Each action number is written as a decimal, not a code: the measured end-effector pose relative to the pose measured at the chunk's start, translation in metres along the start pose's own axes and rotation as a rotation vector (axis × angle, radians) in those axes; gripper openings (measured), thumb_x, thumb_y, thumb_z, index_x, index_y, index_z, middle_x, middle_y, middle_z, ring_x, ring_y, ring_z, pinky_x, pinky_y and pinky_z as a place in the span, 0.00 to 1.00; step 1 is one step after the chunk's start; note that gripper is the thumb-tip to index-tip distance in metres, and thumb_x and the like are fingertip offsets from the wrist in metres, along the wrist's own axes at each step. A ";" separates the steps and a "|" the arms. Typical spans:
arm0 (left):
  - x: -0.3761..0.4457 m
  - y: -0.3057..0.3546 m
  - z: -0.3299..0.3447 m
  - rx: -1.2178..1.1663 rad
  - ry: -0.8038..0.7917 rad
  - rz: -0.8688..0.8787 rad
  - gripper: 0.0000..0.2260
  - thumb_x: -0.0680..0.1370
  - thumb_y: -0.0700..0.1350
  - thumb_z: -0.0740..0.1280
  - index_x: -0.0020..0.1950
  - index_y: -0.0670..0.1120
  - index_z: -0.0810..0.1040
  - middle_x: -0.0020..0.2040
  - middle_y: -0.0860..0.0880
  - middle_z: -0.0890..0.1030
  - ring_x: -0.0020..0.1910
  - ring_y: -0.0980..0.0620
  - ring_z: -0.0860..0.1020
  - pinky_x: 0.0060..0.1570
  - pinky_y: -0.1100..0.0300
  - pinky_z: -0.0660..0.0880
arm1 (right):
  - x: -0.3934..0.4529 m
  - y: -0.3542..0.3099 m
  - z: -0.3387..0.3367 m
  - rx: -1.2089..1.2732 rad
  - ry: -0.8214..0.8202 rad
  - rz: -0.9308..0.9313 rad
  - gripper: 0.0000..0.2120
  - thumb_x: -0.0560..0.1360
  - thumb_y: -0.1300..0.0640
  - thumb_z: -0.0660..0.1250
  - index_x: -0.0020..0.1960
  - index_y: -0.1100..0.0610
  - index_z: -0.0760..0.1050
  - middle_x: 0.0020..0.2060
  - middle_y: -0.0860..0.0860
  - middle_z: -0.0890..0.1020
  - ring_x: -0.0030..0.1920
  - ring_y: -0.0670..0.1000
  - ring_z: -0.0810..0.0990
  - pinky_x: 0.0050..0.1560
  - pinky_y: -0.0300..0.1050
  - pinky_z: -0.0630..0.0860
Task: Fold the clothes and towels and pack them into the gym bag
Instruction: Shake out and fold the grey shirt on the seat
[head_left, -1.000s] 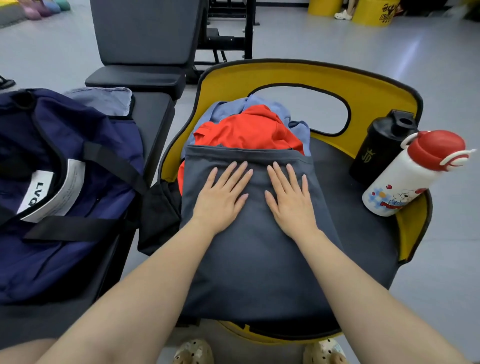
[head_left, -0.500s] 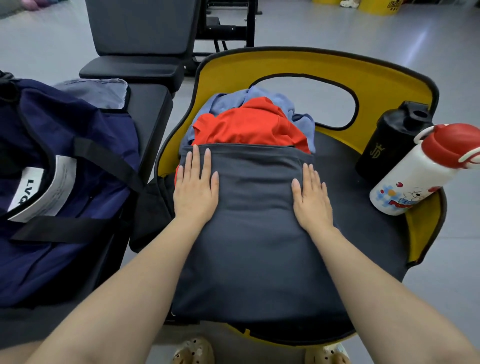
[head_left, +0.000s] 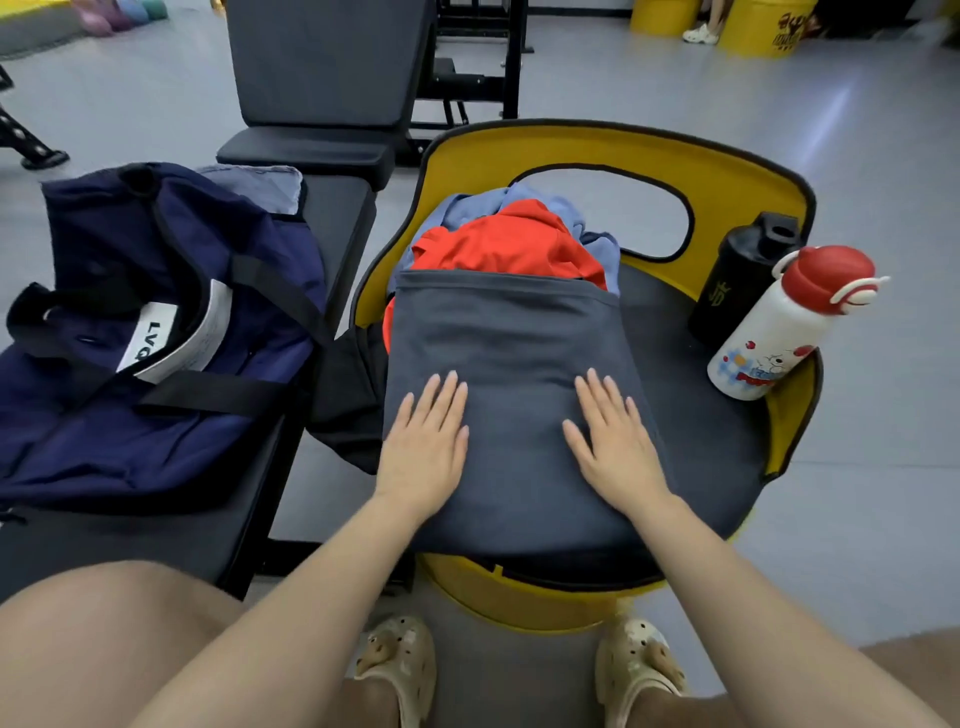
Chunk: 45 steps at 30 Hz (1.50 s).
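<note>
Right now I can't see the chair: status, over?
Left hand and right hand flat on grey cloth. Red top and blue top unfolded behind. Bag open at left. Nothing blocking.

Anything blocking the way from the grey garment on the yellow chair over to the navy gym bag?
Nothing visible. Both hands, left hand and right hand, lie flat on the grey garment; the navy gym bag sits open on the bench to the left.
</note>
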<state>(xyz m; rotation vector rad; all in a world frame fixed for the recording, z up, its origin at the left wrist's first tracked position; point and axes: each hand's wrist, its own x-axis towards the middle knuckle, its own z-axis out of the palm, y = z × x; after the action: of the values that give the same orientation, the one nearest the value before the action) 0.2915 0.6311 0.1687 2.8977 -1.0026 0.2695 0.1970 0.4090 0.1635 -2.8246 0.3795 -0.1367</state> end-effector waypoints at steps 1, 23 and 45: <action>-0.010 0.008 0.003 -0.016 -0.019 0.012 0.24 0.79 0.51 0.50 0.69 0.42 0.72 0.69 0.46 0.73 0.68 0.46 0.71 0.64 0.48 0.70 | -0.007 -0.006 0.001 -0.002 -0.022 -0.044 0.34 0.76 0.37 0.37 0.78 0.51 0.44 0.75 0.43 0.42 0.75 0.42 0.38 0.75 0.44 0.39; -0.084 0.013 0.002 0.074 -0.245 0.284 0.29 0.74 0.62 0.55 0.67 0.46 0.75 0.68 0.47 0.74 0.66 0.47 0.74 0.57 0.51 0.75 | -0.095 0.024 -0.004 -0.149 -0.208 -0.056 0.51 0.62 0.29 0.15 0.78 0.47 0.44 0.77 0.43 0.45 0.77 0.49 0.43 0.74 0.43 0.41; -0.097 -0.019 -0.012 -0.245 -0.024 0.040 0.17 0.70 0.30 0.67 0.58 0.41 0.77 0.55 0.44 0.78 0.54 0.42 0.77 0.46 0.50 0.76 | -0.115 0.047 -0.019 -0.054 -0.124 -0.131 0.22 0.81 0.64 0.58 0.73 0.53 0.65 0.73 0.46 0.64 0.74 0.48 0.62 0.71 0.43 0.64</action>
<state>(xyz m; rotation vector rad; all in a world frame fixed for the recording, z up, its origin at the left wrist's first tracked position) 0.2268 0.7066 0.1626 2.6691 -1.0197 0.1055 0.0723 0.3915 0.1617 -2.8920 0.1736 0.0223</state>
